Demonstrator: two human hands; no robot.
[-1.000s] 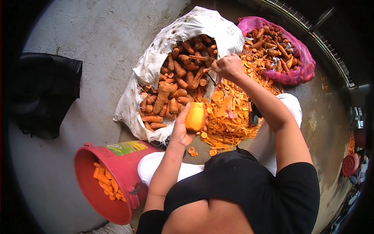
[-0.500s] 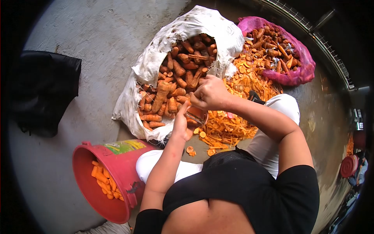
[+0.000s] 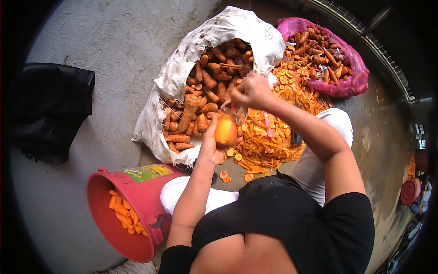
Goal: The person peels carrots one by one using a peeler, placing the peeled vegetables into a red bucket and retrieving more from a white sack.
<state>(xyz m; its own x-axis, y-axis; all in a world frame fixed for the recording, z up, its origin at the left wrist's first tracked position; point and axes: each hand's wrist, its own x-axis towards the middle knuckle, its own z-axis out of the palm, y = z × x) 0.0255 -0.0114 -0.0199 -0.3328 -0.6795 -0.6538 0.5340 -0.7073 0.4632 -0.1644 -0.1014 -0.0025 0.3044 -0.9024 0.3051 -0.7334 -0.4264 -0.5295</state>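
My left hand [image 3: 212, 141] is wrapped around a thick carrot [image 3: 226, 129], with a smooth, bright orange side facing up. Just above and to the right, my right hand [image 3: 253, 92] grips a peeler [image 3: 237, 114]; its thin frame is blurred and stands off the carrot's top end. Behind both hands, a white woven sack [image 3: 175, 64] lies open with many unpeeled carrots [image 3: 210, 82] in its mouth. A heap of carrot peelings [image 3: 269, 146] covers the floor to the right of the carrot, with a pink strip-like object [image 3: 268, 125] lying among them.
At lower left a red bucket [image 3: 157, 194] lies tipped on its side, holding peeled carrots [image 3: 125, 212]. A pink mesh sack [image 3: 358, 73] of carrots stands at the back right. Black plastic [image 3: 57, 109] lies on the floor at far left. My white-trousered knees flank the peelings.
My right hand has lifted the peeler up and away from the carrot. The carrot has turned in my left hand, so its bright side now faces up.
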